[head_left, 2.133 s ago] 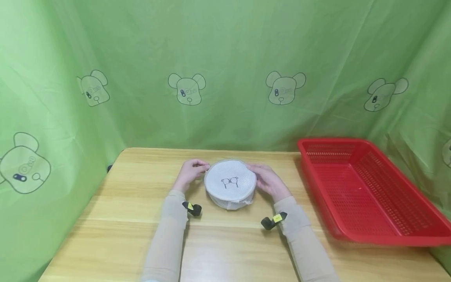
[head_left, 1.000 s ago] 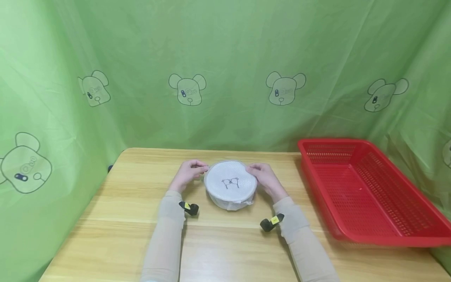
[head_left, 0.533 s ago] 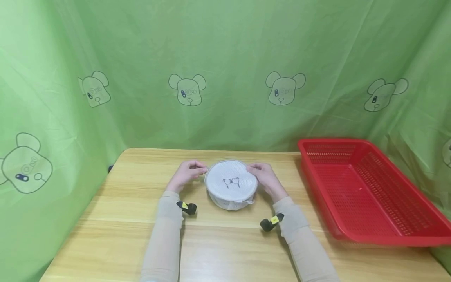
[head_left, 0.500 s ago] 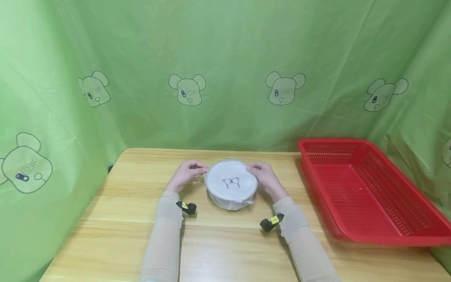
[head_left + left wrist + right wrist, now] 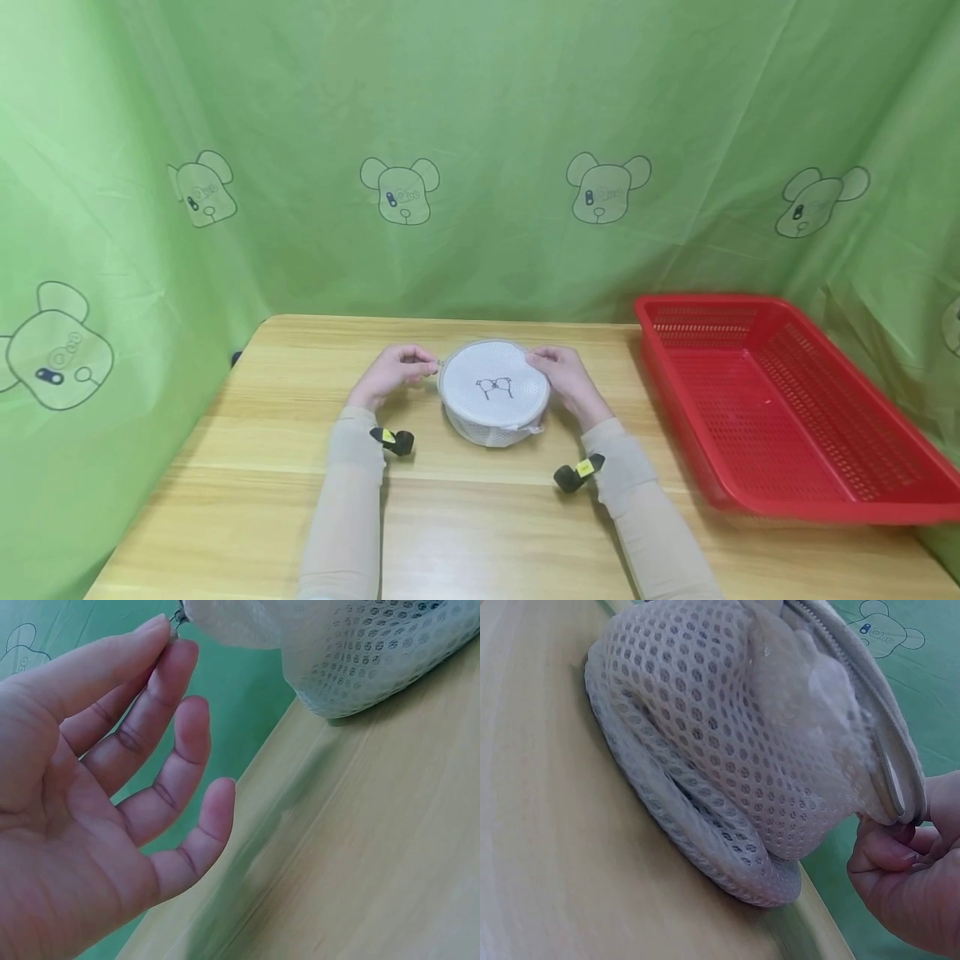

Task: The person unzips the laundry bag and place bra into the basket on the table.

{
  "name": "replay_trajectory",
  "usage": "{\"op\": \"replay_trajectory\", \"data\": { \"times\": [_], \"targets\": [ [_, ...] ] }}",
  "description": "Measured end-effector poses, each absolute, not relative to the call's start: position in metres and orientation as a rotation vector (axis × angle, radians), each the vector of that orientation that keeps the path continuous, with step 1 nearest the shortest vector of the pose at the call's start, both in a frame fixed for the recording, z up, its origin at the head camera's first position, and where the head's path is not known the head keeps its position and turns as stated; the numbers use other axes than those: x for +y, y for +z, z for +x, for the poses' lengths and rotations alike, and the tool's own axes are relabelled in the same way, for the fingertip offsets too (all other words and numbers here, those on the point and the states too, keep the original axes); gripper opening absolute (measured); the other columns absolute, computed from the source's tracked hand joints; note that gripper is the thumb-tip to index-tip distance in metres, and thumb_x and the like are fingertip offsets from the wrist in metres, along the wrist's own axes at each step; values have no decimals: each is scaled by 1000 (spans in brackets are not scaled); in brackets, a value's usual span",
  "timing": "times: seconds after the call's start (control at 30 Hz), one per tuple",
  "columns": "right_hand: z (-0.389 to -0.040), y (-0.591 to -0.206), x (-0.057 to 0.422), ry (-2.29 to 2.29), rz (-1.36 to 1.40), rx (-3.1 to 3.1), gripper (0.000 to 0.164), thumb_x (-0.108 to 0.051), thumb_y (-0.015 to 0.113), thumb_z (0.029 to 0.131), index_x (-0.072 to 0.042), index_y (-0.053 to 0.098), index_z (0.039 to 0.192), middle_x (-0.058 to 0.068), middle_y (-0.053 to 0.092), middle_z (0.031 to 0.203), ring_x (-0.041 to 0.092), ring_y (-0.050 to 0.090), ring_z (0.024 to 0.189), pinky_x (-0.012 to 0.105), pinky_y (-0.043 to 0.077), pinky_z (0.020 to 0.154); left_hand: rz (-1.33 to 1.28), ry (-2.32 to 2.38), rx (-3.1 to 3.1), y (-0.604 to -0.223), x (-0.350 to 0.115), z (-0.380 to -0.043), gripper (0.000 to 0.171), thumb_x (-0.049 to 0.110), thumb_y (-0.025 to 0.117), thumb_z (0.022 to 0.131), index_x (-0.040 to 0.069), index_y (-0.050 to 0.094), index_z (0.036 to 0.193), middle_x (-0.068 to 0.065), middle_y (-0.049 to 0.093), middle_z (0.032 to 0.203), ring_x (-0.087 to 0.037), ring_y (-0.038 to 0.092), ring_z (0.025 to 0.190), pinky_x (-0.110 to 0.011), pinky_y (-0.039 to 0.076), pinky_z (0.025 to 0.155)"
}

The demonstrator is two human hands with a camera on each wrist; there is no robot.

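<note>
A round white mesh laundry bag [image 5: 493, 383] stands on the wooden table, its flat top printed with a small line drawing. At its left rim my left hand [image 5: 392, 377] pinches the small metal zipper pull [image 5: 177, 616] between thumb and forefinger; the other fingers curl loosely. My right hand [image 5: 566, 379] pinches the right side of the rim, thumb on top. In the right wrist view the zipper [image 5: 847, 671] runs under the rim towards the right fingers, and crumpled translucent material [image 5: 810, 682] shows by the mesh side wall.
A red perforated plastic basket [image 5: 705, 450] stands at the right of the table [image 5: 465, 533]. Green curtains [image 5: 495, 250] with bear-head prints hang behind and on both sides. Each wrist carries a small black camera.
My left hand has moved a little left and nearer, bringing the zipper pull along the left rim. The laundry bag has shifted slightly right. My right hand keeps its grip at the right rim.
</note>
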State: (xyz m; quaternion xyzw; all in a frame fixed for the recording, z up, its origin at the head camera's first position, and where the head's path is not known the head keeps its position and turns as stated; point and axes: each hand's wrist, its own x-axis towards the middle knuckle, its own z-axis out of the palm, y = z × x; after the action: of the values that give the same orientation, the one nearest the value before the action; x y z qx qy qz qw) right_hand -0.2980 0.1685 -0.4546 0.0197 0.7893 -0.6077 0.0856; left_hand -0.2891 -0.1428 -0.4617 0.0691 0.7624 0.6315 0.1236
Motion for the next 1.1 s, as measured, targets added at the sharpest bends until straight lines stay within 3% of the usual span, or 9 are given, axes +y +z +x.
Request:
{"op": "replay_trajectory", "data": {
  "times": [0.17,0.4,0.6,0.8,0.93,1.1],
  "targets": [
    [-299,-455,169,-1808,69,2360,35,-17,58,96,6,56,123,20,63,117,15,60,92,23,52,85,216,1830,2209,-461,-144,-289,23,17,73,85,7,67,104,-3,70,105,-32,61,108,-44,51,96],
    [-299,-455,170,-1802,86,2366,36,-17,57,96,6,56,124,21,62,120,15,60,93,22,52,84,259,1809,2192,-462,-145,-288,21,16,73,84,7,68,103,0,71,103,-22,62,100,-44,52,95],
    [-299,-454,170,-1814,91,2351,37,-17,57,97,7,55,125,20,62,118,12,60,89,18,52,78,264,1804,2178,-462,-145,-289,18,13,72,85,8,68,102,2,71,101,-33,61,108,-45,52,96],
    [-298,-452,171,-1794,92,2352,37,-19,58,96,5,55,125,20,62,119,17,60,95,31,50,94,235,1810,2177,-460,-145,-288,18,14,72,85,9,68,102,1,71,102,-28,61,106,-43,51,96],
    [-298,-452,174,-1809,50,2334,39,-20,58,96,5,56,125,18,64,116,18,59,99,40,43,106,220,1820,2177,-460,-145,-288,22,17,73,85,9,67,104,0,70,103,-34,60,111,-43,49,98],
    [-298,-452,178,-1811,-14,2299,40,-22,56,97,7,55,125,6,68,101,11,61,89,32,45,99,200,1823,2200,-463,-143,-290,24,19,73,85,8,67,106,-2,69,103,-33,60,110,-41,50,96]
  ]
}}
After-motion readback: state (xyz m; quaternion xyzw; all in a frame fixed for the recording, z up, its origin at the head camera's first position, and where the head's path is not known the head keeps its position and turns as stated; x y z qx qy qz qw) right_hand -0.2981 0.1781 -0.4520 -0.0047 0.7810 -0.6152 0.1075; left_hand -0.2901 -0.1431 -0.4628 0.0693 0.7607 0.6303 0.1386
